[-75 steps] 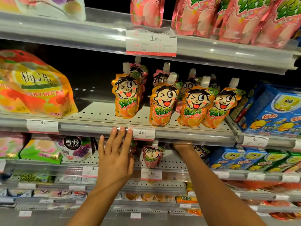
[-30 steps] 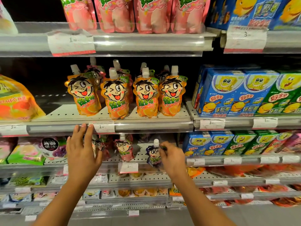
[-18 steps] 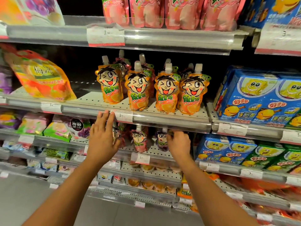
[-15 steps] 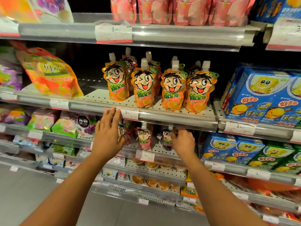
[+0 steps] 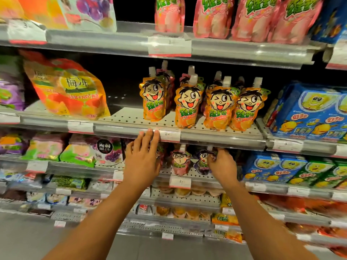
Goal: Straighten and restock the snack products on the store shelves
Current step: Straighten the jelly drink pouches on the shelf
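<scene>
Right hand (image 5: 221, 166): fingers curled round the purple pouch (image 5: 203, 162) on the lower shelf, pinching it high up near the spout.
Left hand (image 5: 141, 158): fingers straight and spread, tips resting on the shelf rail (image 5: 120, 129) just left of the price tag (image 5: 170, 135); it holds nothing.
Purple pouch: stands at the front of its shelf, just right of the pink pouch (image 5: 180, 161), the two close but whether touching I cannot tell.
Step in hand: looks like squaring this pouch up, face to the front.
How to do it well: turn it by the neck, seat the base flat on the perforated shelf, then let go gently so it doesn't topple into its pink neighbour.
Bracing: the left hand on the rail steadies the reach, worth leaving there.
Shelf above: orange pouches (image 5: 188, 107) stand in a front row, the leftmost set a bit apart and farther back, probably next for tidying.
Far right: blue boxes (image 5: 308, 113) sit upright.
</scene>
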Tool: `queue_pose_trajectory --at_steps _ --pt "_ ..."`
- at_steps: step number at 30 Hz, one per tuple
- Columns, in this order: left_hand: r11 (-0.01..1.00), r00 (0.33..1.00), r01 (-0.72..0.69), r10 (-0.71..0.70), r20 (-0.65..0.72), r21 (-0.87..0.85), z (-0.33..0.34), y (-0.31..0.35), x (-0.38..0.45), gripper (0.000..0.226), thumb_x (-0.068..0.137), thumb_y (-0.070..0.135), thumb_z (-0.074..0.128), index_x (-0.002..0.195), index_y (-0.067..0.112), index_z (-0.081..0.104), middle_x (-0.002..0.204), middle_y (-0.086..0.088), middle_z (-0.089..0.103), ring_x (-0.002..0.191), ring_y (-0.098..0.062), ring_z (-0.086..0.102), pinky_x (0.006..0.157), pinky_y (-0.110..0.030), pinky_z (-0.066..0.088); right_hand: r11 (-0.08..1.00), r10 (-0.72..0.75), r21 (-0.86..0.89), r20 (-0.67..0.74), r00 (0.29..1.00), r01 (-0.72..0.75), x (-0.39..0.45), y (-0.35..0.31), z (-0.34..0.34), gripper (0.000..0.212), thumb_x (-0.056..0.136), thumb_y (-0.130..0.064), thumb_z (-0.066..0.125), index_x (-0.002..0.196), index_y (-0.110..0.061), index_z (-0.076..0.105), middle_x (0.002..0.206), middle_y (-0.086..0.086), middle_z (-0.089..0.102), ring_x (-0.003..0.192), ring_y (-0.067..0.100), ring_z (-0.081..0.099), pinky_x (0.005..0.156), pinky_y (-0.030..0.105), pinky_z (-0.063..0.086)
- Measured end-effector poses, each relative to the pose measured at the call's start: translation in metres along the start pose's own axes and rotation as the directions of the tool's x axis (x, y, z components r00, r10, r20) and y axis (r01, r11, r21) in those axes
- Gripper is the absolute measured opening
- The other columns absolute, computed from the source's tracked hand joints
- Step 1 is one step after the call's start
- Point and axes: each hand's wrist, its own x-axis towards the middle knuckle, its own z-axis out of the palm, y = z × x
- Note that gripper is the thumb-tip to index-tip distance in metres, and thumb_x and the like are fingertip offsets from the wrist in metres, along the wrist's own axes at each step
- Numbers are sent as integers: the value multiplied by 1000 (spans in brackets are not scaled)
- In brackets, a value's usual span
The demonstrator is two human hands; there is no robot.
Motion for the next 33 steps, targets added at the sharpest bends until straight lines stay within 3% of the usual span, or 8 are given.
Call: queue_pose_trajectory --at_steps 4,9,12,15,19,24,29,33 --pt "997 997 -81 81 0 -7 -1 -16 3 96 85 40 70 161 19 16 164 -9 27 147 -36 28 106 -59 38 999 48 -11 -196 979 -51 -48 -14 12 48 96 -30 61 139 -11 47 137 16 49 94 38 65 65 41 55" --pt "989 989 -139 141 44 -42 2 -26 5 99 84 36 70 162 15 13 165 -11 24 147 -39 29 105 -61 40 996 -74 23 -320 945 86 -71 -50 30 47 89 -16 68 132 -7 52 129 13 52 81 30 65 48 29 46" --pt "981 981 -187 189 36 -44 2 -29 6 97 85 38 67 161 12 14 165 -14 24 145 -41 32 103 -59 40 998 -16 58 -144 989 25 -57 -72 32 57 97 -30 63 146 -7 44 144 16 48 110 35 62 80 43 53" --pt "973 974 -220 223 41 -65 3 -33 6 95 86 37 64 161 11 13 166 -15 22 146 -41 32 103 -59 39 999 12 37 70 997 -15 -46 -89 34 64 98 -39 61 151 -11 39 151 12 47 134 31 49 106 42 43" --pt "973 971 -207 217 97 -98 2 -32 7 92 94 35 55 162 15 -5 170 -11 2 153 -38 15 113 -59 30 999 25 32 54 998 -27 -41 -101 41 48 94 -34 68 134 -12 54 122 11 67 111 31 63 87 39 51" --pt "975 967 -198 212 139 -104 1 -32 7 98 97 30 52 155 19 -27 168 -7 -20 155 -35 -4 120 -56 17 1000 22 -8 -13 1000 -22 -50 -96 44 22 94 -31 70 110 -16 71 98 8 71 89 28 67 66 34 46" --pt "974 983 -180 185 17 -140 9 -31 6 96 84 27 68 162 15 12 168 -11 18 149 -37 22 110 -59 35 998 43 41 -67 997 -41 -68 -80 27 18 95 -33 68 102 -17 73 88 3 71 77 23 63 61 33 42" --pt "972 980 -198 197 -24 -127 11 -33 7 98 77 27 76 159 11 25 163 -14 29 144 -39 29 104 -61 40 997 6 78 -147 989 5 -87 -62 -4 15 91 -30 73 96 -16 76 81 3 71 70 21 62 58 33 41"
